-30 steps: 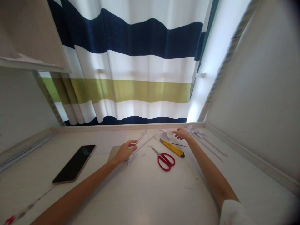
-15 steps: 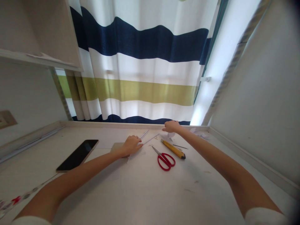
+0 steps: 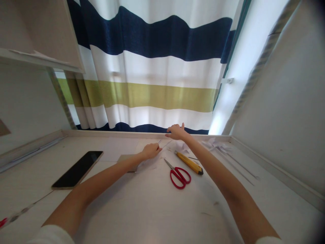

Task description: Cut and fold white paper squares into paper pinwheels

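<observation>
My left hand (image 3: 151, 151) is curled closed low over the table, with thin pale strips (image 3: 166, 144) running out past its fingertips. Their material is too blurred to tell. My right hand (image 3: 177, 131) hovers at the table's back edge, fingers apart, nothing visible in it. Under my left wrist lies a flat grey-beige piece (image 3: 124, 158). Red-handled scissors (image 3: 180, 176) lie with the blades pointing away to the left. Beside them is a yellow utility knife (image 3: 189, 162). Crumpled white paper (image 3: 181, 146) lies just below my right hand.
A black-screened phone (image 3: 78, 170) lies at the left, near my left forearm. White paper scraps (image 3: 218, 145) and thin rods (image 3: 241, 164) are at the back right. A pale sheet (image 3: 116, 147) lies at the back. A striped curtain (image 3: 152, 95) hangs behind the raised table edge.
My left hand has moved right and curled in more. My right hand has shifted left, and its fingers have spread. The view has turned slightly, showing the rods at the right.
</observation>
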A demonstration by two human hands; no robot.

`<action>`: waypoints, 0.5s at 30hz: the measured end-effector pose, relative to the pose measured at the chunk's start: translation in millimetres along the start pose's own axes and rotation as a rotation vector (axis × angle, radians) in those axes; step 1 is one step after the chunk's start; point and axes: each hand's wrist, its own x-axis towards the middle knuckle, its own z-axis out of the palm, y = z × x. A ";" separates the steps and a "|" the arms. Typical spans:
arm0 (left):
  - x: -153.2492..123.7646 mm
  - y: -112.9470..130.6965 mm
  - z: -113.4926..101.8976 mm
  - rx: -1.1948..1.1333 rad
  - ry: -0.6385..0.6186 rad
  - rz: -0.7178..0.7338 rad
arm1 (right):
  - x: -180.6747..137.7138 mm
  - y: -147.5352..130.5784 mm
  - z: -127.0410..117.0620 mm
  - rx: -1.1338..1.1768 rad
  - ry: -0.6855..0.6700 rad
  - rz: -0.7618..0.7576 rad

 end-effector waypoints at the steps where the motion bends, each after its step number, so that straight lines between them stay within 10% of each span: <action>1: 1.1 -0.7 -3.1 -0.055 0.017 -0.014 | -1.2 0.2 -0.9 0.029 0.029 -0.018; 9: 3.7 4.5 -38.1 -0.590 0.161 -0.046 | 5.2 0.2 -15.4 0.306 0.365 -0.103; 15: -50.3 13.7 -50.5 -0.892 0.071 0.005 | -21.6 -12.8 -14.1 0.403 0.494 -0.244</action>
